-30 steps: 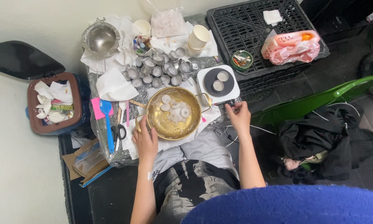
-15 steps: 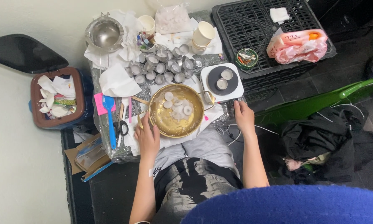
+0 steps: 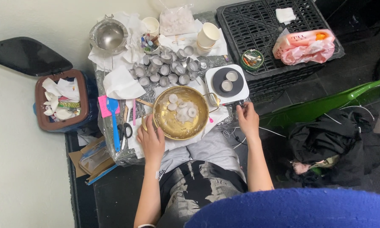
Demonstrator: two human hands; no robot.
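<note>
A brass bowl (image 3: pixel 164 122) with several white round pieces and white residue sits on the small foil-covered table in front of me. My left hand (image 3: pixel 152 141) rests at the bowl's near-left rim, fingers touching it. My right hand (image 3: pixel 248 120) sits at the table's right edge, just below a white hot plate (image 3: pixel 240 90) that carries two small metal cups. Whether its fingers pinch anything is hidden. Several small metal cups (image 3: pixel 166 69) are grouped behind the bowl.
A steel bowl (image 3: pixel 109 36), paper cups (image 3: pixel 207 36), white tissues (image 3: pixel 121 84), a blue spatula (image 3: pixel 114 122) and scissors (image 3: pixel 124 130) surround the bowl. Black crate (image 3: pixel 257 25) with a pink bag (image 3: pixel 304 45) right. Brown bin (image 3: pixel 42 114) left. Green chair (image 3: pixel 325 105), dark clothes (image 3: pixel 329 145).
My right hand has shifted slightly toward the hot plate's near edge. My left hand stays at the bowl's rim. The view has drifted a little.
</note>
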